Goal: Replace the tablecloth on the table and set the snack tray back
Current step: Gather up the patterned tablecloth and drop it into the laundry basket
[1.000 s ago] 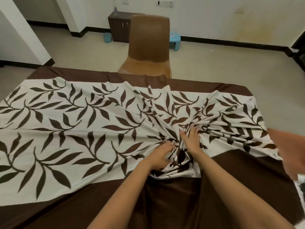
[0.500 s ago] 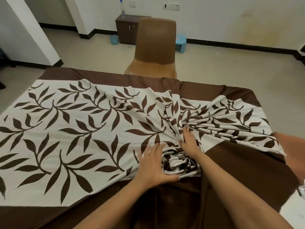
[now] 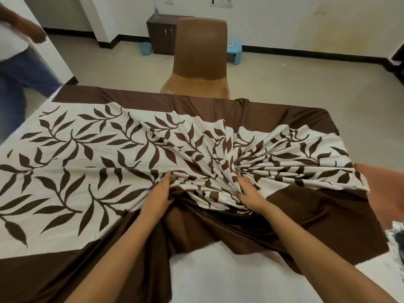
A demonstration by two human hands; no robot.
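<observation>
A brown tablecloth [image 3: 295,119] with a white leaf-print centre [image 3: 72,162] covers the table. Its middle is bunched into radiating folds [image 3: 205,189] between my hands. My left hand [image 3: 158,193] grips the left side of the bunch, fingers pointing away from me. On the right side, my right hand [image 3: 249,193] grips the folds, thumb tucked into them. The cloth's near edge is pulled back, baring the white table top [image 3: 229,272]. No snack tray is in view.
A brown chair [image 3: 201,60] stands at the table's far side, and an orange seat [image 3: 384,180] at the right. A shiny foil item [image 3: 396,239] shows at the right edge. A person [image 3: 15,62] stands at the far left. A dark cabinet [image 3: 159,33] and blue stool [image 3: 235,51] stand by the wall.
My hands have moved apart along the bunch and drawn more cloth in. The near table top is now bare. A person has come into view at the left.
</observation>
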